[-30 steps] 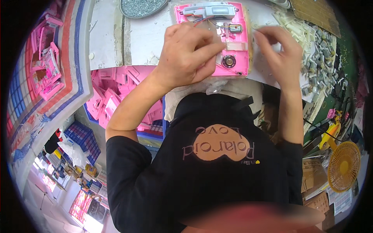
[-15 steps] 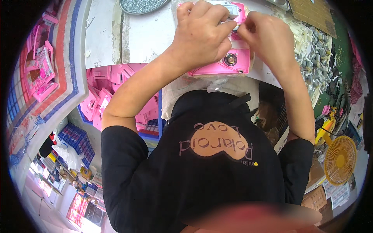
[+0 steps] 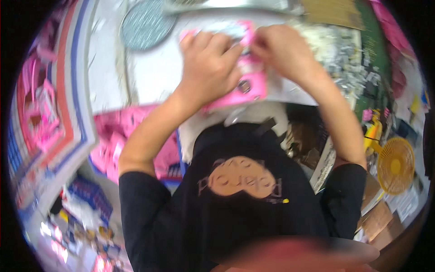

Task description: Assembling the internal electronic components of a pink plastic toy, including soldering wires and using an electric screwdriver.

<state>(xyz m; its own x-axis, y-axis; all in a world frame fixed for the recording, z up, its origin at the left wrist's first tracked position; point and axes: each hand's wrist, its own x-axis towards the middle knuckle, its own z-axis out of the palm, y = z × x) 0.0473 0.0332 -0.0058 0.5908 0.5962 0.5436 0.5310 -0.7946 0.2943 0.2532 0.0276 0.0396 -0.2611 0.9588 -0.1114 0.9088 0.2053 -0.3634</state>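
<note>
A pink plastic casing [image 3: 257, 85] lies on the white worktop in front of me, with a round dark part [image 3: 244, 86] set in its near half. Across its left side lies my left hand [image 3: 210, 65], fingers curled over the casing and thumb side facing right. My right hand [image 3: 283, 51] is at the casing's upper right edge, thumb and fingers pinched together. Whatever they pinch is hidden and smeared by motion. A pale grey part [image 3: 229, 31] shows in the far half of the casing, behind my left fingers.
A round dish of small metal screws [image 3: 147, 25] stands far left. Small white and grey parts [image 3: 340, 59] are heaped at the right, near a cardboard piece [image 3: 333, 12]. Pink plastic pieces [image 3: 120, 140] fill a container below left. A yellow fan [image 3: 395, 166] stands lower right.
The view has shifted and blurred, so the worktop sits lower and more of its far side shows. Both hands stay at the casing in much the same pose.
</note>
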